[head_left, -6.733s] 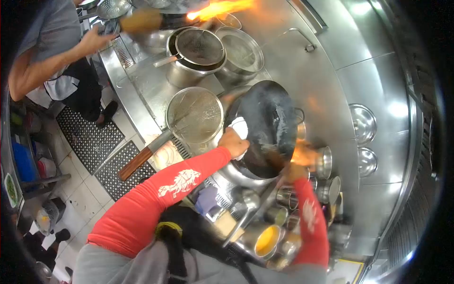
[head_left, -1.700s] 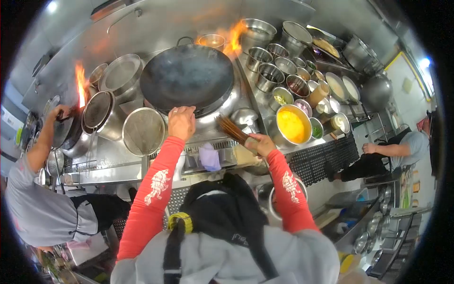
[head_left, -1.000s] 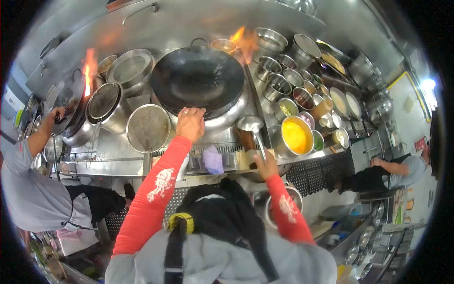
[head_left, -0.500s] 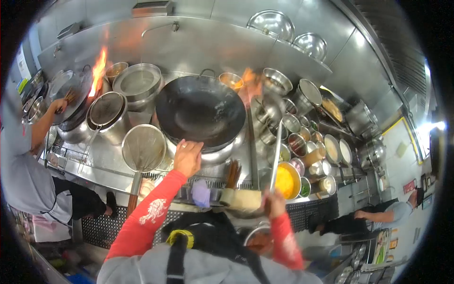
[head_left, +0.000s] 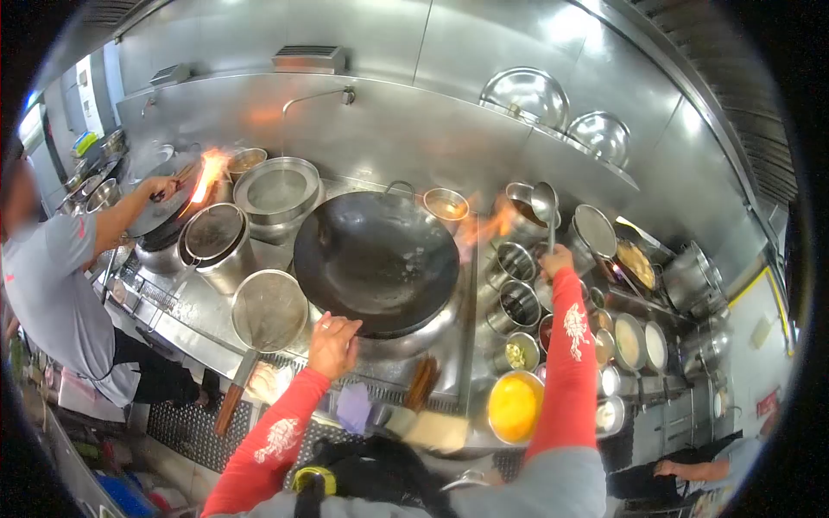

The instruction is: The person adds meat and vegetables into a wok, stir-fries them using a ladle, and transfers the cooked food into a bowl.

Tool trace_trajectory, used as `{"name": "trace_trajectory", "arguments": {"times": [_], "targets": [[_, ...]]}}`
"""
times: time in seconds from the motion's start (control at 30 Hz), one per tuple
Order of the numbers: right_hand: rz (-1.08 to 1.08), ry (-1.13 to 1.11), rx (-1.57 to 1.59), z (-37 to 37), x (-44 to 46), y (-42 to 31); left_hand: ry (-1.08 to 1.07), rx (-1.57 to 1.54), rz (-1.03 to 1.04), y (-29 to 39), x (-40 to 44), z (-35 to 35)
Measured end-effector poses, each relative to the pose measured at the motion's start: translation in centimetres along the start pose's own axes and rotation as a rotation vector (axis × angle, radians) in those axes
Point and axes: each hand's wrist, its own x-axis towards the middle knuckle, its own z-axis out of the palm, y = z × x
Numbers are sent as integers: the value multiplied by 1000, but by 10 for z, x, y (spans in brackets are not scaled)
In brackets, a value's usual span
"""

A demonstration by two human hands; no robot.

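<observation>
My left hand point(head_left: 334, 347) is at the near edge of the black wok point(head_left: 376, 259), its fingers loosely bent and apart; whether the fingertips touch the rim is hard to tell. The wok sits on its burner with a bare, dark inside. To the right, my right hand point(head_left: 557, 261) is closed around the long handle of a steel ladle point(head_left: 545, 202). The ladle's bowl is raised at the opening of a steel pot point(head_left: 521, 192) with dark contents, behind the smaller containers.
A mesh strainer point(head_left: 269, 311) lies left of the wok. Flames point(head_left: 488, 226) rise at its right side. Several containers surround a bowl of yellow liquid point(head_left: 515, 407). At left, a co-worker point(head_left: 56, 285) works at a flaming wok; another person point(head_left: 725, 462) is at lower right.
My right hand has moved forward and right with the ladle, from the counter's front edge to the back pot. My left hand stays by the wok rim. The view has shifted.
</observation>
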Motion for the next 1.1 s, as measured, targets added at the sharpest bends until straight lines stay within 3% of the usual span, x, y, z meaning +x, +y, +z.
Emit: {"name": "trace_trajectory", "arguments": {"times": [0.1, 0.2, 0.23, 0.33, 0.5, 0.63, 0.73, 0.83, 0.9, 0.93, 1.0, 1.07, 1.1], "targets": [[-28, -9, -100, 8, 32, 21, 10, 5, -12, 2, 1, 2], [69, -188, 206, 5, 43, 28, 23, 8, -17, 3, 2, 4], [69, -152, 378, 7, 38, 33, 27, 8, -18, 3, 0, 4], [81, -57, 754, 6, -35, -5, 37, -9, -16, 2, -1, 3], [89, -233, 1176, -11, -148, -25, 47, -53, 32, -3, -1, 0], [215, -271, 1238, -2, -268, -55, 32, -99, 57, -9, -5, -5], [280, -456, 1229, 22, -318, -51, 19, -136, 67, -13, -9, -7], [405, -408, 1090, 47, -365, -76, 37, -191, 64, -4, -21, -22], [269, -462, 742, 62, -382, -70, 41, -323, 18, 7, -47, -30], [204, -480, 571, 71, -387, -65, -74, -478, -15, 10, -68, -38], [-171, -477, 348, 89, -394, -42, -481, -766, -65, 3, -113, -43], [-422, -415, -35, 94, -406, -31, -880, -796, -182, -2, -148, -46], [-486, -372, -306, 95, -404, -34, -936, -817, -164, -14, -173, -32]]}}
